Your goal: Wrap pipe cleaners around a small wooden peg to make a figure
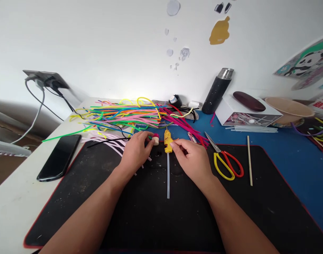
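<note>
My left hand (137, 148) is closed in a pinch around a small cream-coloured round piece (155, 141) with a bright pink part at its far side; its exact kind is unclear. Just right of it, a yellow glue gun (166, 138) lies with its nozzle toward the wall. A translucent glue stick (168, 176) sticks out of its back end toward me. At the gun's right side, the thumb and curled fingers of my right hand (191, 155) are closed on it. These fingers partly hide the handle.
Many coloured pipe cleaners (129, 114) lie behind my hands. Scissors (224, 160) and a wooden stick (249, 160) rest to the right on the black mat (140, 218). A phone (59, 157) lies left. A thermos (217, 91) and white box (246, 109) stand near the wall.
</note>
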Available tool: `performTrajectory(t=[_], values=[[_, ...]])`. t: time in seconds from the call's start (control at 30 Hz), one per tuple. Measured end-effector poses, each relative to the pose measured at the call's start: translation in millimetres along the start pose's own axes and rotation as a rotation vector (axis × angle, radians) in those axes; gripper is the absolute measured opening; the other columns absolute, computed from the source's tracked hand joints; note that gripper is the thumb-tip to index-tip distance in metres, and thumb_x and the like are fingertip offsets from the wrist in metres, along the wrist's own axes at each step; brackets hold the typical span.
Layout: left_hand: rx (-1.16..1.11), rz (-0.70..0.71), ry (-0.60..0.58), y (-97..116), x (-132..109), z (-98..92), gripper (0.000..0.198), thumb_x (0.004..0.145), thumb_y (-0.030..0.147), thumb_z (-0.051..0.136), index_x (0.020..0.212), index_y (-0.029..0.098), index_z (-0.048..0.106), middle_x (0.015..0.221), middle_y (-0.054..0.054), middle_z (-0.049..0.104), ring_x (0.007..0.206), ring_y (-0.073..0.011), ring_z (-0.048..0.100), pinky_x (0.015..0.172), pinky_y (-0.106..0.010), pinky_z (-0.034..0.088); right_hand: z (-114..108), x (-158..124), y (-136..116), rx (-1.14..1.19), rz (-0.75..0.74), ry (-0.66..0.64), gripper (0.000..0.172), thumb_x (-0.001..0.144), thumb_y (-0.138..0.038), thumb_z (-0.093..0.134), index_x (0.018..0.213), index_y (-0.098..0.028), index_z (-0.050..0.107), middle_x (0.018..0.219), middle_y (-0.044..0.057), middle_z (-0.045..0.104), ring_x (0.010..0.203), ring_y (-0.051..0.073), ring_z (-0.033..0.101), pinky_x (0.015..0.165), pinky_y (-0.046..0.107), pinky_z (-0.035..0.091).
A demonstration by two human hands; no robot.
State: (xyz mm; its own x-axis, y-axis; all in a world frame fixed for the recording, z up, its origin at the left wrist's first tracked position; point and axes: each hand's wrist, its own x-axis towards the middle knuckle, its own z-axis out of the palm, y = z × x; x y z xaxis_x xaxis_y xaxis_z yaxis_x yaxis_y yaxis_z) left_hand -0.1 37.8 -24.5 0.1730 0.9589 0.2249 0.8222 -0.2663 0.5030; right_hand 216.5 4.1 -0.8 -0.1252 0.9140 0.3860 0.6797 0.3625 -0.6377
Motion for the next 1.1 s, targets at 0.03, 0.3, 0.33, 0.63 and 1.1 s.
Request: performTrajectory(t=[0.03,0.3,0.33,0.63,1.1], values=[[-0.001,-0.017,0.007,0,0,0.9,0.020,0.102,0.032,0.057,0.113,0.021,0.069,0.093,-0.007,0.072,0.097,-0.0277,0.067,0.088,-0.039,0.051,0,0,-1,0.001,0.002,-0.013,0.024,0.103,-0.035,0.063,0.090,-0.023,0.079,0.077,0.002,0.078,0.063,0.016,0.067,0.061,0.027,0.042],[-0.073,-0.041,0.077,2,1,-0.1,0.024,0.099,0.030,0.061,0.119,0.019,0.070,0.096,-0.007,0.072,0.098,-0.0280,0.067,0.089,-0.040,0.052,1,0,-3,-0.008,0.022,-0.143,0.018,0.103,-0.029,0.063,0.101,-0.025,0.080,0.085,0.002,0.081,0.073,0.019,0.073,0.066,0.027,0.045],[-0.077,-0.022,0.076,3,0,-1.6,0.022,0.099,0.029,0.060,0.116,0.019,0.070,0.095,-0.007,0.071,0.098,-0.0278,0.066,0.089,-0.040,0.052,1,0,-2,-0.016,0.025,-0.156,0.017,0.102,-0.028,0.063,0.101,-0.025,0.080,0.085,0.002,0.081,0.073,0.019,0.073,0.067,0.027,0.045],[-0.091,0.031,0.092,0,-1,-5.7,0.015,0.097,0.023,0.062,0.108,0.020,0.072,0.092,-0.007,0.070,0.094,-0.0275,0.066,0.088,-0.040,0.051,5,3,-12,-0.210,0.026,-0.291,0.015,0.102,-0.027,0.066,0.104,-0.026,0.080,0.095,0.003,0.084,0.086,0.023,0.077,0.074,0.029,0.047],[-0.214,-0.002,0.125,-5,-2,-9.9,0.018,0.098,0.025,0.061,0.112,0.019,0.071,0.091,-0.006,0.069,0.094,-0.0270,0.066,0.085,-0.039,0.052,8,27,-45,-0.610,-0.063,-0.623,0.019,0.105,-0.028,0.058,0.106,-0.025,0.077,0.097,0.005,0.083,0.088,0.025,0.077,0.067,0.032,0.041]])
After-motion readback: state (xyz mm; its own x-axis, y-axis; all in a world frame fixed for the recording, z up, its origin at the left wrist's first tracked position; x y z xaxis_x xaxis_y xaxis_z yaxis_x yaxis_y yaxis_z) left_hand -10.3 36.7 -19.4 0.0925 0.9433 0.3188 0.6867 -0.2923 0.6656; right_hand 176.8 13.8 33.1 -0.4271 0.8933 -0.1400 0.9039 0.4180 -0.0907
